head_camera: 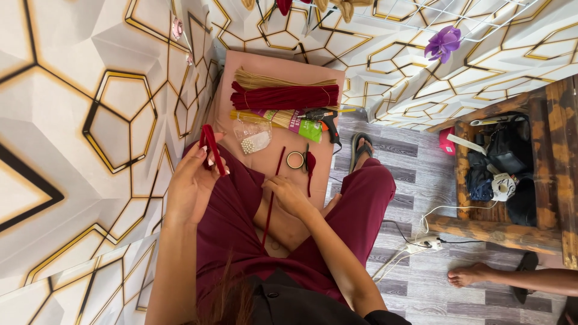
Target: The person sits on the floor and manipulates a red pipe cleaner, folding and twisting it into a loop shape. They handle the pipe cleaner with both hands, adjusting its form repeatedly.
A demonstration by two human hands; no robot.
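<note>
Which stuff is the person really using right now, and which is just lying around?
In use: left hand with bent red stem; right hand with long red stem.

Lying about: red stem bundle, glue gun, tape roll, bead bag, purple flower.

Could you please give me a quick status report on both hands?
Left hand pinching bent red stem. Right hand gripping long red stem. Nothing between them.
</note>
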